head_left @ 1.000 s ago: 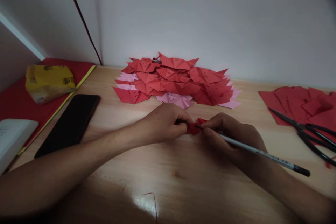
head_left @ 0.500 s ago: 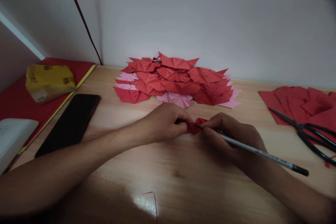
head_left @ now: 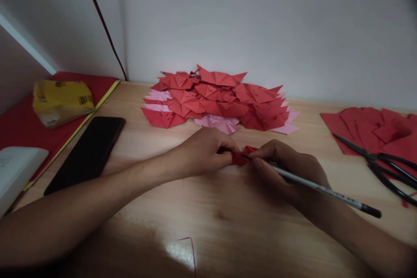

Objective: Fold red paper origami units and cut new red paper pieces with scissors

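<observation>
Head view. Your left hand [head_left: 213, 150] is curled closed, thumb against forefinger, gripping the near-left end of a small red folded-paper piece [head_left: 239, 159]. That piece sits at mid-table [head_left: 156, 221], between your two hands and in front of the heaped red and pink pointed paper foldings [head_left: 224, 106]. Your right hand [head_left: 288, 163] is closed in a writing pinch around a slim pale-barrelled pen with a black end [head_left: 322, 189]; its dark tip is at the piece.

Risks, as judged: the piece is small and creased, so if your left grip loosens it could turn under the tip. A tip catching a fold edge could skid; pressing hard could dent or tear the paper. Reaching forward could disturb the loosely overlapped heap.

Hard to make out: your left fingertips and the piece's left end are hidden beneath the hand. Your right fingers hide its right edge; you cannot tell whether they touch it. Any mark at the tip is too small to read. The black-handled metal scissors [head_left: 374, 158] are cut off at the right.
</observation>
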The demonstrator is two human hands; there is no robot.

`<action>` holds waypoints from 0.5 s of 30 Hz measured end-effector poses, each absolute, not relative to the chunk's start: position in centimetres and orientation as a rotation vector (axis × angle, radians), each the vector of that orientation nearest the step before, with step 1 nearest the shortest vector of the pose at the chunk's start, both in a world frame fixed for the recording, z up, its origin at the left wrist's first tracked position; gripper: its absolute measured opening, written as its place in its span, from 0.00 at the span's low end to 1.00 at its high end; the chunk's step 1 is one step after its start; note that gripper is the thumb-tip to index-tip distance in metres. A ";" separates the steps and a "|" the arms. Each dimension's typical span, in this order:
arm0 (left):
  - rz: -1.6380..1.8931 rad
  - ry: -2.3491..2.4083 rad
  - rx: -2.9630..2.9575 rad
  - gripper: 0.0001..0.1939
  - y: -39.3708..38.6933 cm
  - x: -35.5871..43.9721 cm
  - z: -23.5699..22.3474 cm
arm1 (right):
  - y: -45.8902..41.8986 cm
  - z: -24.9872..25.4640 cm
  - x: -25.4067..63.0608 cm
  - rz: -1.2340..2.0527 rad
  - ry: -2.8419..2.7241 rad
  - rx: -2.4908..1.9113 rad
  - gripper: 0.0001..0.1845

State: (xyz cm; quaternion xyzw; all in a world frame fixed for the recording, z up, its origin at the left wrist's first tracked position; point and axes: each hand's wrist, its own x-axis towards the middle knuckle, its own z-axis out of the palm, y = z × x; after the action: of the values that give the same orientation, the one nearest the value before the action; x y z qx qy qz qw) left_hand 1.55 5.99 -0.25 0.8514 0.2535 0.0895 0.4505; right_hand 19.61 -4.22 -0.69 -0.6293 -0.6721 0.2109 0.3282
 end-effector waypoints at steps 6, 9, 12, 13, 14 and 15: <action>0.210 0.631 2.116 0.17 6.0 1.5 0.1 | -4.2 -0.6 19.6 0.557 -1.762 -1.645 0.04; 0.200 0.634 2.114 0.17 6.0 1.5 0.1 | -4.2 -0.5 19.6 0.555 -1.769 -1.652 0.04; 0.206 0.625 2.110 0.17 6.0 1.5 0.1 | -4.2 -0.4 19.7 0.564 -1.783 -1.656 0.05; 0.205 0.625 2.109 0.17 6.0 1.5 0.1 | -4.2 -0.4 19.7 0.569 -1.787 -1.652 0.05; 0.203 0.627 2.107 0.17 6.0 1.5 0.1 | -4.2 -0.5 19.7 0.575 -1.787 -1.645 0.06; 0.198 0.627 2.106 0.17 6.0 1.4 0.1 | -4.2 -0.5 19.7 0.579 -1.784 -1.639 0.06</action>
State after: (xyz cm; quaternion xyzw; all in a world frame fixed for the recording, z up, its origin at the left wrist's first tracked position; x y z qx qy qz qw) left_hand 1.44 6.01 0.14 0.8521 0.2535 0.0801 0.4509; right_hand 19.69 -4.18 -0.48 -0.6235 -0.6786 0.2201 0.3198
